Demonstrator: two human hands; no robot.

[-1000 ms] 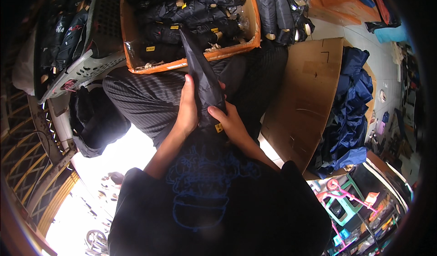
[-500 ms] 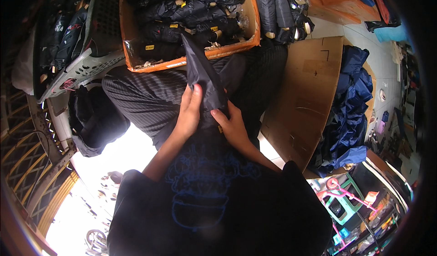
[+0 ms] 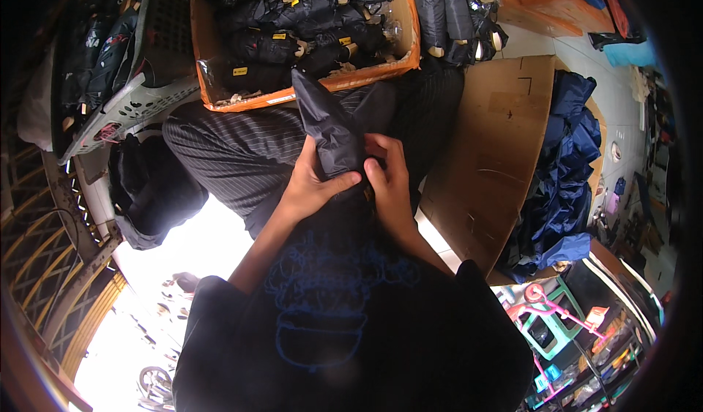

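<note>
A black nylon fabric bundle (image 3: 329, 130) lies over my lap, its far end narrowing to a point near the front of the orange-edged box. My left hand (image 3: 316, 184) is wrapped round its left side, with the thumb lying across the near end. On the other side, my right hand (image 3: 387, 169) is closed at the lower right edge, fingers curled and thumb pressed against the cloth. Both thumbs come close together at the near end. What lies inside the bundle is hidden.
The orange-edged cardboard box (image 3: 307, 94) in front holds several rows of black bundles with yellow tags. A grey plastic basket (image 3: 157, 94) with dark bundles stands at left. To the right, a brown carton (image 3: 491, 156) stands beside crumpled blue fabric (image 3: 571, 170). More bundles (image 3: 443, 17) lie beyond.
My left thumb has swung across the bundle's near end. My right hand has shifted up its right side with fingers curled. The pointed end has dropped slightly toward me.
</note>
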